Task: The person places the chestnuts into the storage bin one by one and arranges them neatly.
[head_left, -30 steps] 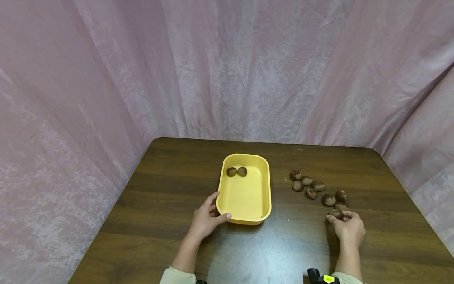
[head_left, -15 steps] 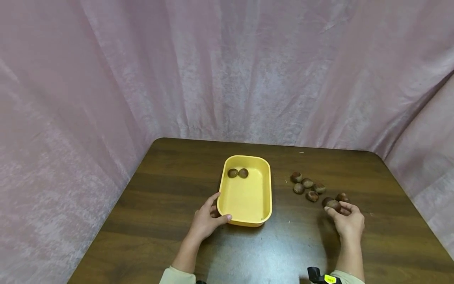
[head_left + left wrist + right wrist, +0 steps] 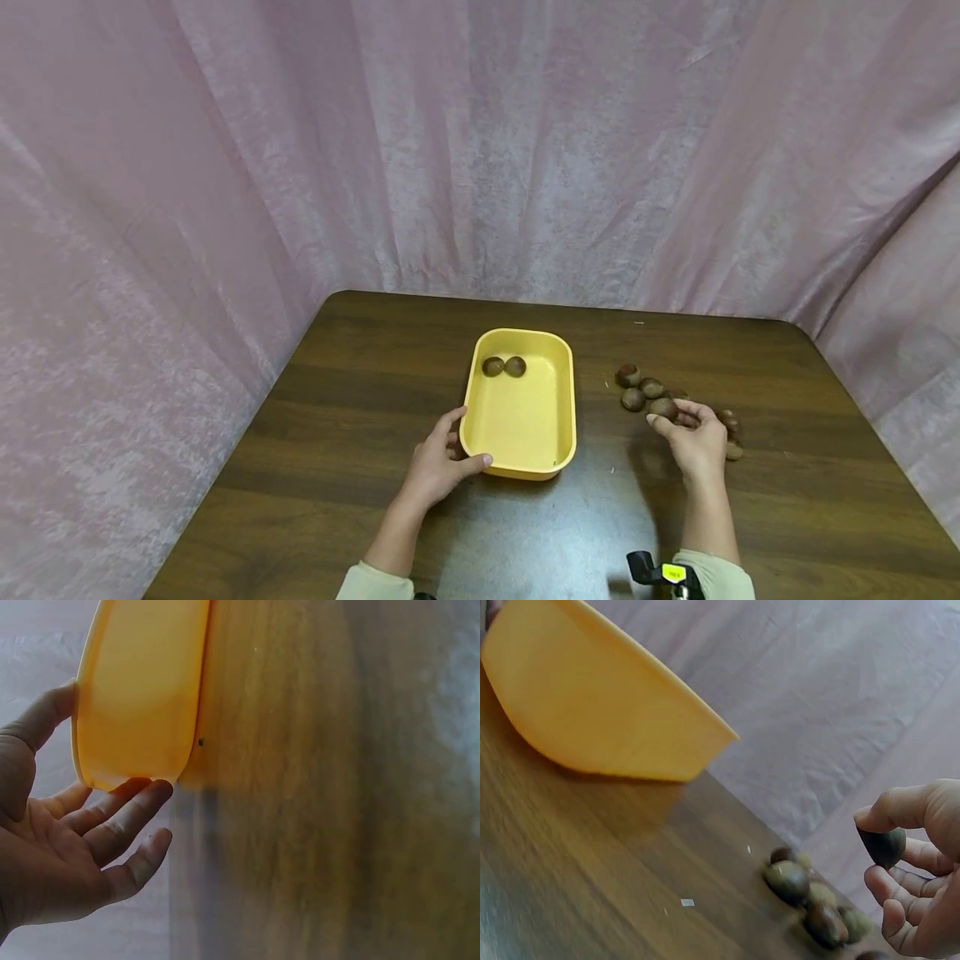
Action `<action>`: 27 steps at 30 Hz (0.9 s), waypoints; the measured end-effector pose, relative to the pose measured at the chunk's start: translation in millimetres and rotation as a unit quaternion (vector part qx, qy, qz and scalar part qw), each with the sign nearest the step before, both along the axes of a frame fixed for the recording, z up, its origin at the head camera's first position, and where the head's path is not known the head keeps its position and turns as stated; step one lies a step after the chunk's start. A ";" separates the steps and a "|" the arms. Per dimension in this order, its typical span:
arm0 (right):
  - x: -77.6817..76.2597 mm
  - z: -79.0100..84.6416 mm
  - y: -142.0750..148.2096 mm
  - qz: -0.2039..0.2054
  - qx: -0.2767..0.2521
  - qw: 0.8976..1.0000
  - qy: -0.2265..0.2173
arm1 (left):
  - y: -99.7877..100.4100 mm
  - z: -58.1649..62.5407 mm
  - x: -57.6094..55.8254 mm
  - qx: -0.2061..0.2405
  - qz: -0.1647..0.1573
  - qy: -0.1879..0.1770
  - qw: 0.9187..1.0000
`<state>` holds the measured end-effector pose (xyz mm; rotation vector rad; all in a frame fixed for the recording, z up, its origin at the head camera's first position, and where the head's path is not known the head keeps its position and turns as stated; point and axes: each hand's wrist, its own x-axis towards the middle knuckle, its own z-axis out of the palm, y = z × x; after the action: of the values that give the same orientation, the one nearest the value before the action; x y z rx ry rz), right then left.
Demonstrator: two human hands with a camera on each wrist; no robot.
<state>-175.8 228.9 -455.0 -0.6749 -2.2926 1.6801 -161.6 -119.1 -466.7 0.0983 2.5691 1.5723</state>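
A chestnut (image 3: 662, 409) is pinched between the thumb and fingers of my right hand (image 3: 699, 442); in the right wrist view the held chestnut (image 3: 883, 846) appears lifted off the table. My left hand (image 3: 437, 463) grips the near left corner of a yellow plastic tray (image 3: 573, 417), thumb on the near rim and fingers along the left side. From the left wrist, curved fingertips (image 3: 161, 790) show against the outside of the tray wall (image 3: 139, 712). Two chestnuts (image 3: 504, 367) lie side by side near the tray's far left end.
Loose chestnuts (image 3: 632, 388) form a group right of the tray. More chestnuts (image 3: 731, 433) lie partly hidden behind my right hand. Small pale scraps (image 3: 688, 902) dot the brown wooden table (image 3: 337, 400). A pink curtain (image 3: 480, 167) hangs beyond its far edge.
My right hand has picked up a chestnut from the near right pile and carried it left and farther from me, over the other group. The left hand stays at the tray's corner.
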 end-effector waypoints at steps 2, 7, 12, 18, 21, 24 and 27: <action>-4.5 2.0 -4.3 0.010 -0.009 1.000 0.007 | 0.8 0.6 0.1 0.000 -0.007 0.000 1.000; -14.8 7.5 -13.3 0.035 -0.017 0.999 0.016 | 4.2 2.3 0.0 0.006 -0.021 0.001 1.000; -23.9 16.5 -19.7 0.070 -0.016 0.997 0.014 | 3.9 0.8 -1.7 0.014 -0.022 0.002 1.000; -35.8 28.8 -32.1 0.105 -0.015 0.994 0.027 | 0.3 0.4 -4.8 0.009 -0.019 -0.004 1.000; -42.4 31.7 -39.9 0.118 -0.003 0.992 0.036 | -0.3 0.6 -5.7 0.005 -0.018 -0.006 1.000; -49.0 31.1 -47.5 0.132 0.003 0.990 0.043 | -0.2 0.5 -5.8 0.003 -0.017 -0.004 1.000; -55.0 28.8 -53.9 0.152 0.000 0.987 0.045 | -0.2 0.2 -5.2 0.006 -0.018 -0.004 1.000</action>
<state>-230.8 175.0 -426.2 -0.2512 -2.4264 1.7950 -166.8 -119.3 -466.5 0.1388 2.5378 1.5727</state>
